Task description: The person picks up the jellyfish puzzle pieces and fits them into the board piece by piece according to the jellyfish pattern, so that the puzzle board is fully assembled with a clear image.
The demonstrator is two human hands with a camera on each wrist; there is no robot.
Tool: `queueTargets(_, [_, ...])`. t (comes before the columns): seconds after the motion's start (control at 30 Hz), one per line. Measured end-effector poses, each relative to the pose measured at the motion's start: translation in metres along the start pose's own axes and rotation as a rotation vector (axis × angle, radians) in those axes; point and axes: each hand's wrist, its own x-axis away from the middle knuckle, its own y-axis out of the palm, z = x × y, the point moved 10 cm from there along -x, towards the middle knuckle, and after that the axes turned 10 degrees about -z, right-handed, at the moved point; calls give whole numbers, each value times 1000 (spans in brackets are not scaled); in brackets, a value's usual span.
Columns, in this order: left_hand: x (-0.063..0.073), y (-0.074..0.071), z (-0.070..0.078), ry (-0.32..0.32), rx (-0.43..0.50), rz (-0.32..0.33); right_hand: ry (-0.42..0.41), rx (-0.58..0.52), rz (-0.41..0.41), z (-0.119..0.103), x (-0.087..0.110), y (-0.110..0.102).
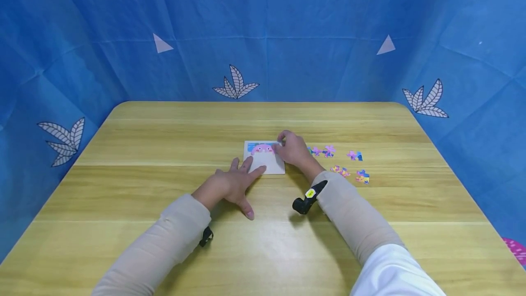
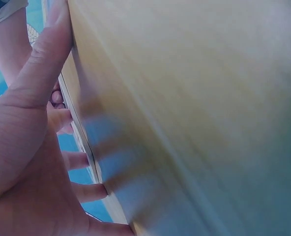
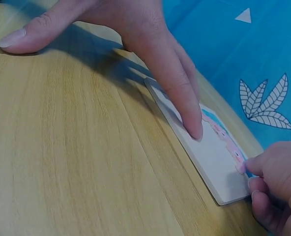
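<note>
A white puzzle board (image 1: 273, 164) lies on the table, its far part filled with a joined strip of puzzle (image 1: 261, 148) showing a pink face on blue. My left hand (image 1: 235, 183) has its fingers spread, the fingertips on the board's near left part and the thumb out over the table. At the board's far right corner is my right hand (image 1: 294, 150), its fingers curled. In the right wrist view its thumb and forefinger pinch a small pink puzzle piece (image 3: 241, 168) at the strip's end, mostly hidden by the fingertips.
Right of the board lie loose puzzle pieces: a pink and purple group (image 1: 328, 151), a pink and blue piece (image 1: 355, 155), a pink and yellow group (image 1: 340, 171) and a blue and yellow one (image 1: 363, 177). A blue curtain (image 1: 263, 35) hangs behind the wooden table (image 1: 164, 140).
</note>
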Motion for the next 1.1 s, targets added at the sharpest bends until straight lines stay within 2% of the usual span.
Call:
queueTargets(0.17, [1, 1, -1, -2, 7, 0, -6, -20, -3, -1, 2, 1])
queueTargets(0.37, [1, 5, -3, -5, 15, -8, -13, -132, -63, 5, 6, 2])
queueTargets(0.5, [1, 4, -3, -1, 27, 1, -16, -179, -88, 12, 10, -6])
queueTargets(0.87, [0, 5, -3, 7, 48, 8, -21, -56, -89, 41, 25, -45])
queueTargets(1.1, [1, 2, -2, 11, 42, 10, -20, 7, -72, 58, 32, -59])
